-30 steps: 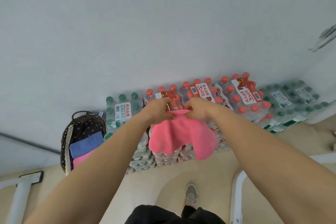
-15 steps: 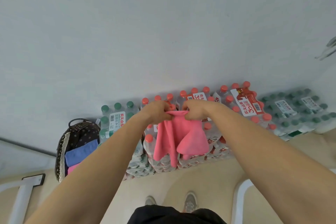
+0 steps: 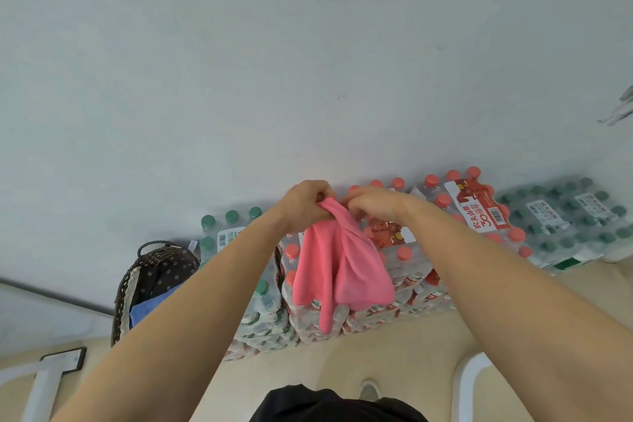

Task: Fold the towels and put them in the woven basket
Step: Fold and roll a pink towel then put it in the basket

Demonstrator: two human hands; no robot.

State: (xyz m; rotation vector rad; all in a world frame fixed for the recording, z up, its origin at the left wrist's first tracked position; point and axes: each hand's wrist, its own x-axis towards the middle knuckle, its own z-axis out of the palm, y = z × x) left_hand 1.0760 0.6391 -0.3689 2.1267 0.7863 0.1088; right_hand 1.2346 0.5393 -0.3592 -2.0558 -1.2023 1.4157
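Observation:
A pink towel (image 3: 337, 267) hangs in the air in front of me, bunched at its top edge. My left hand (image 3: 303, 204) and my right hand (image 3: 371, 204) both pinch that top edge, close together, almost touching. The towel droops in loose folds with one corner hanging lowest. At the left, on the floor against the wall, stands the dark woven basket (image 3: 150, 271) with a patterned lining. A blue towel (image 3: 147, 308) lies inside it, partly hidden by my left forearm.
Shrink-wrapped packs of water bottles (image 3: 479, 216) with red and green caps are stacked along the wall behind the towel. A white frame (image 3: 44, 384) stands at the lower left and a white curved rail (image 3: 462, 384) at the lower right. Beige floor lies below.
My hands have drawn closer together and risen a little, gathering the towel's top edge. The towel now hangs narrower and longer. The camera has tilted, so the basket sits lower right than before.

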